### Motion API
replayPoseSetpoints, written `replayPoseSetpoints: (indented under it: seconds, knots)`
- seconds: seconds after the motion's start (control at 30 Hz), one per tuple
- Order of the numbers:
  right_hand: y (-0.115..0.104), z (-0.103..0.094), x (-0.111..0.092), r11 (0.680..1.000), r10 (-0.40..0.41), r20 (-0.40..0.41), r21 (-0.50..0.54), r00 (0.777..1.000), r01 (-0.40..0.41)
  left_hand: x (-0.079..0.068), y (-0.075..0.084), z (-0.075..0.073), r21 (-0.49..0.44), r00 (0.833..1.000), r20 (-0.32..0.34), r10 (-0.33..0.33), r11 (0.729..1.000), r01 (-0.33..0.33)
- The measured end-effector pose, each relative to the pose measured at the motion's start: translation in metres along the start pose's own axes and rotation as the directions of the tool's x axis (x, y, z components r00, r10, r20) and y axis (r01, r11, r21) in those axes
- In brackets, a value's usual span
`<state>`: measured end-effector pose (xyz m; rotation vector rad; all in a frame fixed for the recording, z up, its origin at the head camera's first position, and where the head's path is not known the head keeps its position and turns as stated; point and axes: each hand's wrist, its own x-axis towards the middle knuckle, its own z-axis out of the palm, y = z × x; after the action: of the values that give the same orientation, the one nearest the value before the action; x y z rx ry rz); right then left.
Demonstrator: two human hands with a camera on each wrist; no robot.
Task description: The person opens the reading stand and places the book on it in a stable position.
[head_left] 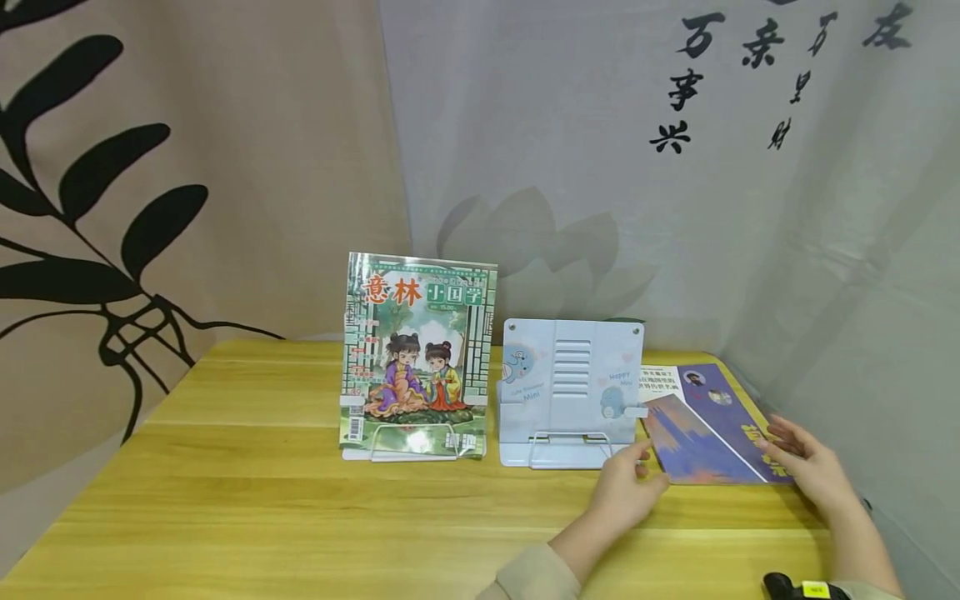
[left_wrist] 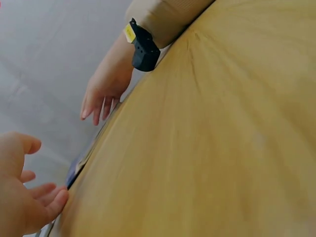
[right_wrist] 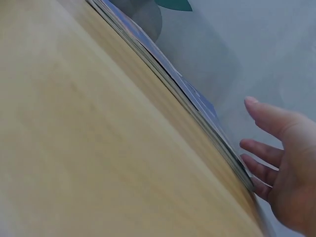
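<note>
A purple magazine (head_left: 708, 442) with a white diagonal stripe lies flat at the right of the table. My left hand (head_left: 626, 487) is at its near left corner, fingers loosely bent and holding nothing. At the right edge my right hand (head_left: 813, 467) has its fingers spread, thumb over the cover in the head view. The right wrist view shows the page edges of the magazine (right_wrist: 182, 91), with the lower fingertips of the right hand (right_wrist: 281, 160) right at its corner. Just left of the magazine stands a pale blue book stand (head_left: 525, 425) with cartoon animals and a wire front rest.
A green illustrated magazine (head_left: 423, 333) stands upright on a second stand at the table's middle. Grey and beige curtains (head_left: 555, 125) with dark leaves and characters hang behind the wooden table (head_left: 300, 517). A black device (left_wrist: 144, 52) sits on the right wrist.
</note>
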<state>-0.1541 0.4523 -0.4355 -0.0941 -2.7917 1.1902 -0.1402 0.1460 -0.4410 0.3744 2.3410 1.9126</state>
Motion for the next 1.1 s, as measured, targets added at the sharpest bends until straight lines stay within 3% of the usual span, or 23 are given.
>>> replayPoseSetpoints:
  seconds: [0.43, 0.63, 0.83, 1.1]
  knots:
    - [0.001, 0.003, 0.004, 0.994, 0.085, 0.117, -0.081, 0.990, -0.076, 0.007, 0.000, 0.017, 0.092, 1.000, 0.003, -0.019, 0.996, 0.019]
    - [0.001, 0.003, 0.004, 0.993, 0.073, 0.111, -0.105, 0.991, -0.062, 0.012, 0.002, 0.019, 0.141, 1.000, 0.005, -0.005, 0.990, 0.004]
    - [0.001, 0.003, 0.002, 0.994, 0.055, 0.114, -0.102, 0.992, -0.043, 0.016, 0.004, 0.020, 0.125, 1.000, 0.028, 0.011, 0.992, -0.014]
    - [-0.005, -0.002, 0.003, 0.996, 0.023, 0.172, -0.083, 0.985, -0.009, 0.025, 0.008, 0.018, 0.095, 0.998, 0.061, -0.021, 0.995, 0.015]
